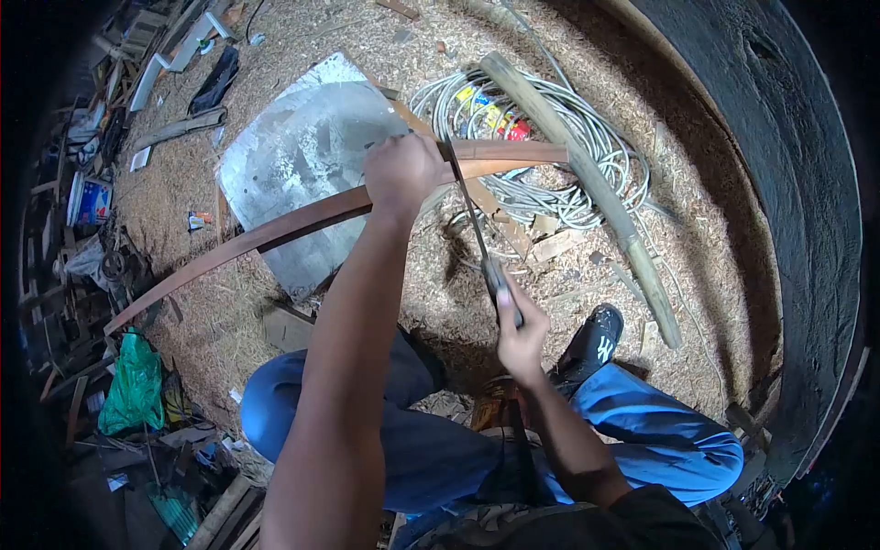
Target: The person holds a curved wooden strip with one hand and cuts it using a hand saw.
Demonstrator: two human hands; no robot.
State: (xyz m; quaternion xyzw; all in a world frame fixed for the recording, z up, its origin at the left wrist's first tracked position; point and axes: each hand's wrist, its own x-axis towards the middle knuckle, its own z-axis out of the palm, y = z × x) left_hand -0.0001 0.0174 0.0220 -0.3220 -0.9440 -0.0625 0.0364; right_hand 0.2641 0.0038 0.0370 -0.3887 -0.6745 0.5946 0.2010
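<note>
My left hand (401, 172) is closed over a long, curved reddish-brown wooden strip (275, 225), pressing near its right part. In my right hand (522, 339) is the dark handle of what looks like a handsaw (473, 209). Its long thin blade is seen nearly edge-on, so no teeth show. The blade crosses the strip just right of my left hand. A metal sheet (302, 137) lies beneath the strip, and a round wooden pole (605, 197) is by the strip's right end.
A coil of grey cable (587, 119) lies under the pole on sawdust-covered ground (697, 257). A dark curved wall (779, 165) stands at the right. Wood scraps and a green plastic bag (133, 385) are at the left. My shoe (591, 344) rests near the pole.
</note>
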